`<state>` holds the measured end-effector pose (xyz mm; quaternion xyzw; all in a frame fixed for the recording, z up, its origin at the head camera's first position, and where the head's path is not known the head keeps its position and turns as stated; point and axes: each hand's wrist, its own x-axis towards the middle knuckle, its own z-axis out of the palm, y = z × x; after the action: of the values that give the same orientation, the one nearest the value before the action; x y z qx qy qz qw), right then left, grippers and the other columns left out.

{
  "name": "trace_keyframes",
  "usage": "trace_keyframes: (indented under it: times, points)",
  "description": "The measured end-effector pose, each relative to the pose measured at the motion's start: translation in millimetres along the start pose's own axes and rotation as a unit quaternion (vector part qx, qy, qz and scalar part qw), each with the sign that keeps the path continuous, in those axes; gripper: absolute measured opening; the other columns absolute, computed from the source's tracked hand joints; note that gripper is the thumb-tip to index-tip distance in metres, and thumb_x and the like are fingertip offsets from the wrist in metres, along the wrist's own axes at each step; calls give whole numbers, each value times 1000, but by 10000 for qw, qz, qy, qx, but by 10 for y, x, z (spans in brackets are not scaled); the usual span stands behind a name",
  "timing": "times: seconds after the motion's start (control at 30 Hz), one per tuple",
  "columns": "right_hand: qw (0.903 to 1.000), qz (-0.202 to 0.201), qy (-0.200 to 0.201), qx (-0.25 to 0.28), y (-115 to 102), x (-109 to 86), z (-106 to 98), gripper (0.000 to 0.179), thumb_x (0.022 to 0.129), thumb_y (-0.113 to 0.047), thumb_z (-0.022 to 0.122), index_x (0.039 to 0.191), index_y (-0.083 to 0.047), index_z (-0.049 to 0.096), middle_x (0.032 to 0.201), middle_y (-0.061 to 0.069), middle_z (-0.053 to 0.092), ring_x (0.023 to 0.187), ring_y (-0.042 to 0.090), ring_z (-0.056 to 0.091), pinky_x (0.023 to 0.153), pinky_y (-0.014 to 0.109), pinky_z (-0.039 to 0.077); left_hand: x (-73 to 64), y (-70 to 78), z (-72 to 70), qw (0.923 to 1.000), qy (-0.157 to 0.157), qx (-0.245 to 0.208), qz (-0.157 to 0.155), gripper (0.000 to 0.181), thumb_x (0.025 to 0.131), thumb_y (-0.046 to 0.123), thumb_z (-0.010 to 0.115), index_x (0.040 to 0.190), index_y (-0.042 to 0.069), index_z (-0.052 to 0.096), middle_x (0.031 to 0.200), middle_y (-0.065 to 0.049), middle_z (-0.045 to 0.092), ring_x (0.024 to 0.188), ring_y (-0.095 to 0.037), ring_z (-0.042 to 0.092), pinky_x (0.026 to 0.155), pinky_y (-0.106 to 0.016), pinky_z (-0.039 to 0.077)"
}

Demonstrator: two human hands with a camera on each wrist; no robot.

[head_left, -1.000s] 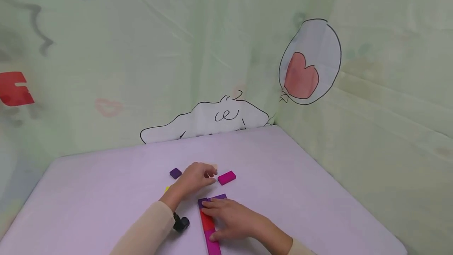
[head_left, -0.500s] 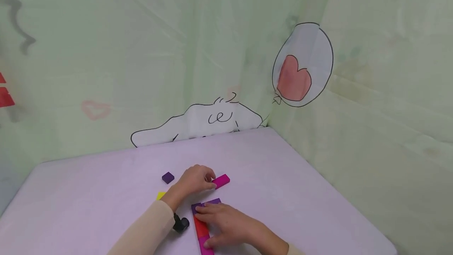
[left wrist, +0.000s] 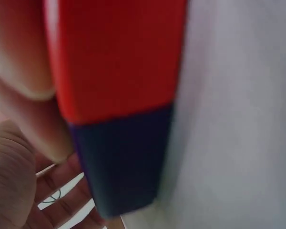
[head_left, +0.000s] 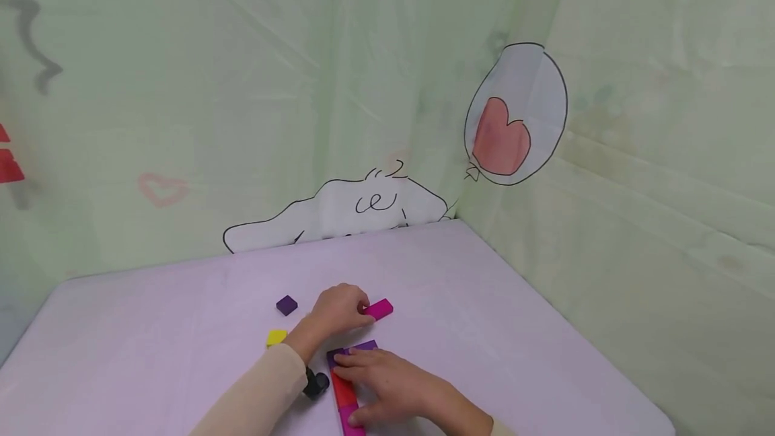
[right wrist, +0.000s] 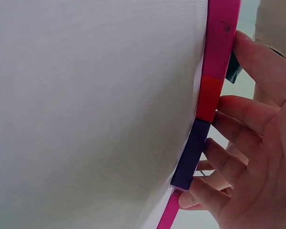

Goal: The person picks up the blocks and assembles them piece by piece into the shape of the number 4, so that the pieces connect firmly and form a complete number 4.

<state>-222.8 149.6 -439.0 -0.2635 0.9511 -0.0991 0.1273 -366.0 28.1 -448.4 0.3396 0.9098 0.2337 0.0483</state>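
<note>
My left hand (head_left: 341,308) reaches across in the head view and pinches the near end of a magenta block (head_left: 380,309) between thumb and fingers. My right hand (head_left: 396,385) rests, fingers extended, on a row of blocks: a dark purple block (right wrist: 191,155), a red block (head_left: 344,389) and a magenta block (head_left: 351,420). A purple block (head_left: 366,346) extends sideways from the row's far end. In the right wrist view the right fingers and thumb touch the row's edge. Close up in the left wrist view, the red block (left wrist: 119,57) meets the dark purple one (left wrist: 126,162).
A loose dark purple block (head_left: 287,305) lies left of my left hand. A yellow block (head_left: 276,338) sits beside my left forearm. The black wrist camera (head_left: 316,382) hangs near the row. Printed curtains stand behind the pale table (head_left: 151,348).
My left hand has moved right to the magenta block and now pinches its end. The right hand stays on the row. The head view has shifted slightly.
</note>
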Motion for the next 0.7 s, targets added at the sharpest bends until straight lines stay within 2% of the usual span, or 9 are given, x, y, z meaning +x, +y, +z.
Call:
trace_keyframes:
  times: [0.27,0.4,0.6,0.7]
  points:
    - [10000,-32,26,-3,-3,-6,-3,68,91,-51,74,152,-30,53,160,-14,45,151,11,40,118,43,43,36,51,7,9988,28,456,-147,21,88,32,80,92,12,78,75,4,66,71,-15,56,69,-31,52]
    - [10000,-67,16,38,-15,-3,-9,67,91,-50,74,152,-30,53,161,-14,45,151,10,40,119,44,42,15,31,-13,9981,9,574,-209,21,87,33,79,88,12,76,73,4,63,69,-15,55,67,-30,51]
    - [9999,-110,46,-20,-32,-18,-23,67,91,-50,74,152,-28,54,161,-12,45,150,11,41,119,44,42,-38,-80,-46,9986,121,433,-272,20,86,32,80,88,13,74,74,3,63,70,-15,55,65,-30,50]
    - [10000,5,22,-23,-38,-31,-33,67,90,-50,75,151,-29,55,160,-13,47,149,11,42,117,45,43,-68,-131,-92,9989,187,301,-300,21,85,32,81,90,13,76,75,3,64,71,-15,55,65,-29,49]
